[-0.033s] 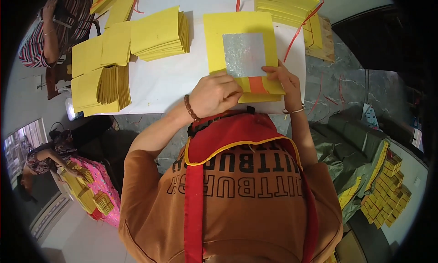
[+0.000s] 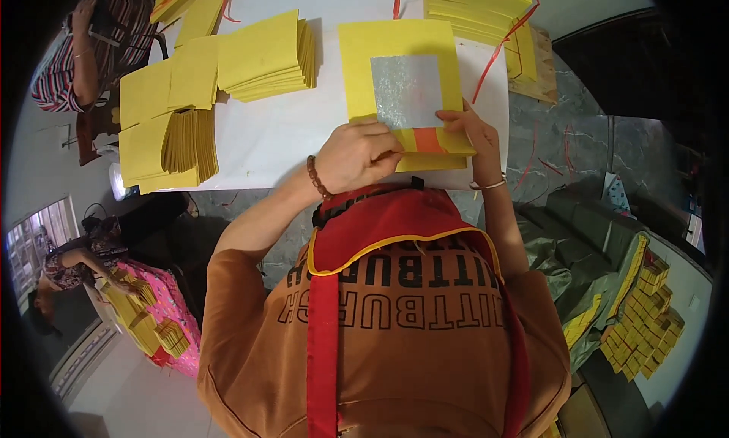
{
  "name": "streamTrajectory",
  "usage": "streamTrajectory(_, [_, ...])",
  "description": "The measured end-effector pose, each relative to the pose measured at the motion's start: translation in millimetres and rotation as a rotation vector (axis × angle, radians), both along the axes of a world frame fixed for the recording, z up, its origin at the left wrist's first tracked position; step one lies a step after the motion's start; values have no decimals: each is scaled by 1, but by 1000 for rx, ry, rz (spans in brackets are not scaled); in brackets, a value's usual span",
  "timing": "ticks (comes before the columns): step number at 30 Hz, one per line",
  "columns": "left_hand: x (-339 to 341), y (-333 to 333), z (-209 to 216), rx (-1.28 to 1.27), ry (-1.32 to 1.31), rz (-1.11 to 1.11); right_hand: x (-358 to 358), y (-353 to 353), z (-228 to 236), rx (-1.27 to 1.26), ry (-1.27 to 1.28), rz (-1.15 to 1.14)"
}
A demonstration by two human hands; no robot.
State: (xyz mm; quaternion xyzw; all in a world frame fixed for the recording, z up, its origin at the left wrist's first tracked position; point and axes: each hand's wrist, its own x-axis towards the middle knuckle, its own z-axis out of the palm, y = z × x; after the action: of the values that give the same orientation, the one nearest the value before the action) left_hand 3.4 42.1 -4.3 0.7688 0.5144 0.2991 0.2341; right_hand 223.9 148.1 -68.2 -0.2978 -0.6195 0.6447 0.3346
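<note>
In front of me on the white table lies a stack of yellow paper sheets (image 2: 399,37). A silver rectangle (image 2: 407,92) covers the middle of the top sheet, and an orange strip (image 2: 429,140) crosses its near, folded edge. My left hand (image 2: 357,157) is closed, its thumb and fingers pinching the sheet's near left edge. At the near right corner, my right hand (image 2: 476,138) grips the paper's side; one fingertip rests by the silver rectangle and the thumb is hidden.
Folded yellow paper bundles (image 2: 262,54) stand on the table's left side, and a tall yellow stack (image 2: 474,16) at the far right. Red ties (image 2: 497,50) hang near the right edge. Two people work at the left; one has a pink-covered table (image 2: 176,313). More yellow bundles (image 2: 642,320) are piled lower right.
The near folded edge of the top sheet has shifted very slightly away from me. Both hands stay in nearly the same place.
</note>
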Motion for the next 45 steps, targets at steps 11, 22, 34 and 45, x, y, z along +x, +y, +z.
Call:
streamTrajectory(11, [-12,18,3,-523,-308,47,-1,-1,-2,-70,-18,-36])
streamTrajectory(22, [-19,21,-4,-577,-440,30,-3,1,4,-24,-23,-5])
streamTrajectory(34, [-16,23,-3,-645,-414,98,0,3,-3,-30,4,11])
streamTrajectory(45, [-17,26,-4,-671,-404,58,2,3,-7,-43,3,25])
